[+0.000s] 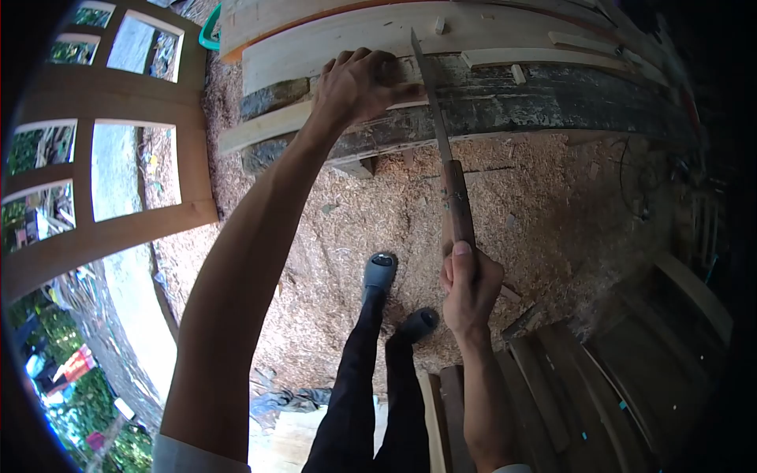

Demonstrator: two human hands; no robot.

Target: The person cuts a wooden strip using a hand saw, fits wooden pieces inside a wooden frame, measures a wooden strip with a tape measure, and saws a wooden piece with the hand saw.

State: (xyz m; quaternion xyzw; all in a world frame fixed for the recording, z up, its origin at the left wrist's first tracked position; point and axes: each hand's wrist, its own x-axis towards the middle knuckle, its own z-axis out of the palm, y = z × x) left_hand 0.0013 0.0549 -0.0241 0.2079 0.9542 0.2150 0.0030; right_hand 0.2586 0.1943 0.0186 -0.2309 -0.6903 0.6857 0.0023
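Observation:
My right hand (pixel 471 285) is wrapped around the wooden handle (pixel 457 203) of a handsaw, the thumb lying along its top. The narrow saw blade (pixel 434 94) points away from me and crosses the end of a pale wooden strip (pixel 272 128). My left hand (pixel 355 88) presses that strip down on the dark, worn workbench beam (pixel 520 106), fingers bent over the far side and thumb stretched toward the blade. Under the palm, part of the strip is hidden. Whether the teeth have cut into the wood I cannot tell.
Wide planks (pixel 331 43) lie along the far side of the bench, with small offcuts (pixel 518 74) and another strip (pixel 544 57) on top. A wooden lattice frame (pixel 197 214) stands at left. Sawdust covers the floor (pixel 331 229); boards (pixel 544 394) are stacked at lower right.

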